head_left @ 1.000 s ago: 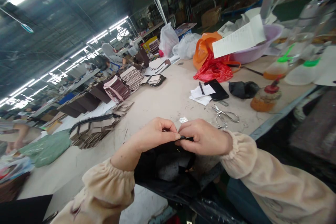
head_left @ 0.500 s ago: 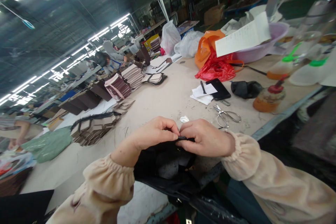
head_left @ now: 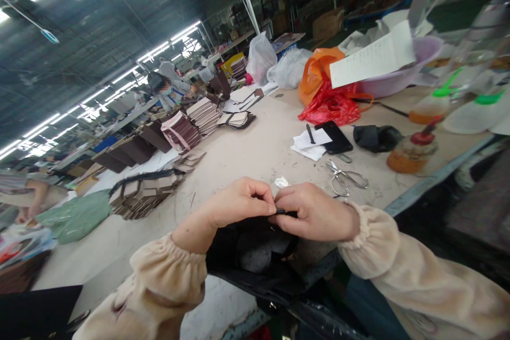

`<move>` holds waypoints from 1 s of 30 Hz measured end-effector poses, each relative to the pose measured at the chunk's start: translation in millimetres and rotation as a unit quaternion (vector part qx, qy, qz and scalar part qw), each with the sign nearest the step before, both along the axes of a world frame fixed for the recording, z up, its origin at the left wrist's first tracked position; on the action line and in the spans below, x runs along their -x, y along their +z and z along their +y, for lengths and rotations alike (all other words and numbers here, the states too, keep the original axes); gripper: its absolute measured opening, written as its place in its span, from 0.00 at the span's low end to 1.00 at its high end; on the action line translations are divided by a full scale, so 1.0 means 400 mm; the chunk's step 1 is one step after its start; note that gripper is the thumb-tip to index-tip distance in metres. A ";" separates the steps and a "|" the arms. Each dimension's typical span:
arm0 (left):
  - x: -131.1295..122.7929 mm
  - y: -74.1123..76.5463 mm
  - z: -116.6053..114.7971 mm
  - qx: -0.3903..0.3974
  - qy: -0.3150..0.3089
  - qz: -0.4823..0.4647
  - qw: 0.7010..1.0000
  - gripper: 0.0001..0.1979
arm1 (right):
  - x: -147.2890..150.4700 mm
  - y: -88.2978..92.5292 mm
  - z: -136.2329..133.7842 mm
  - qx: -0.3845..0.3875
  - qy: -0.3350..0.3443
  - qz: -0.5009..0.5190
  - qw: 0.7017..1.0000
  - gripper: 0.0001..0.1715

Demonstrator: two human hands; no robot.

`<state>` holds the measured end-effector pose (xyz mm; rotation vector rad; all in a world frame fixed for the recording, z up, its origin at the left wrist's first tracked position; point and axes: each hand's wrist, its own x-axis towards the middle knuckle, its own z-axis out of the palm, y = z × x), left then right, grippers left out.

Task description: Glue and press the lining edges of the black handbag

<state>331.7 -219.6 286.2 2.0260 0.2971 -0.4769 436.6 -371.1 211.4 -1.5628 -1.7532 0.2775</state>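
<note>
At the table's near edge, my left hand (head_left: 241,202) is closed, thumb and fingertips pinching a thin dark edge of a soft, black, bag-like item (head_left: 255,281). My right hand (head_left: 314,212) grips the same edge from the other side, its fingertips almost touching the left ones. The item hangs open below both wrists, and a greyish inner panel (head_left: 257,255) shows within. What lies exactly between the fingertips is mostly hidden. Just beyond the hands are a crumpled white scrap (head_left: 281,182) and metal scissors (head_left: 346,176).
A black phone (head_left: 338,137) lies by white papers holding a black pen (head_left: 309,134). Bottles with orange liquid (head_left: 410,156), a red plastic bag (head_left: 330,109) and a purple basin (head_left: 388,82) stand right. Stacked brown pieces (head_left: 145,194) line the left. Another person's arm (head_left: 36,196) is far left.
The view has shifted slightly, so the scene sits a little further right. Both hands keep their pinch on the black edge, with barely any movement between them.
</note>
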 end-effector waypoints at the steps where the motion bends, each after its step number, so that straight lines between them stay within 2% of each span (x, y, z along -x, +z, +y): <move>1: 0.000 0.001 0.002 0.006 -0.002 0.001 1.000 0.08 | 0.000 -0.001 0.000 -0.002 0.002 0.000 1.000 0.11; 10: 0.009 -0.005 0.010 0.026 0.013 -0.008 1.000 0.07 | -0.001 0.001 0.002 -0.005 0.004 -0.004 1.000 0.13; 14: 0.005 -0.007 0.000 -0.005 -0.002 -0.017 1.000 0.12 | 0.000 0.000 0.002 0.006 -0.002 0.000 1.000 0.11; 16: 0.003 -0.007 -0.001 -0.010 -0.010 -0.013 1.000 0.11 | 0.000 -0.001 0.000 0.008 -0.003 0.002 1.000 0.11; 25: 0.001 -0.008 0.021 0.021 -0.027 -0.001 0.999 0.09 | 0.000 -0.002 0.003 -0.004 0.006 -0.002 1.000 0.13; 30: 0.006 -0.009 0.019 0.049 -0.010 -0.001 0.999 0.09 | 0.001 -0.002 0.002 -0.006 0.006 -0.002 1.000 0.13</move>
